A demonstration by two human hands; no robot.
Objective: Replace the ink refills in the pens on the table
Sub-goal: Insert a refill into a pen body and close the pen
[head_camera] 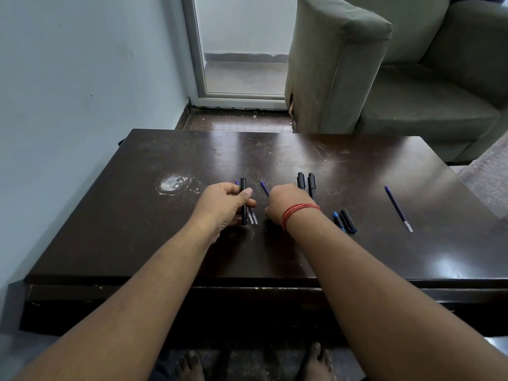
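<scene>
My left hand [229,203] grips a black pen barrel [243,202], holding it lengthwise just above the dark table [165,229]. Two ink refills [252,215] lie under it, their clear ends showing below my fingers. My right hand [287,203], with a red thread at the wrist, is closed on a blue refill [264,187] whose tip sticks out past the knuckles. Two black pens [306,182] lie side by side behind my right hand. A blue-tipped pen part and a black cap [345,221] lie to its right. One more refill [398,209] lies alone far right.
A pale round stain [174,182] marks the table at the left. A grey armchair [384,64] stands behind the table at the right, a glass door [242,45] behind the middle. The wall runs close along the left edge. My bare feet [316,361] are under the front edge.
</scene>
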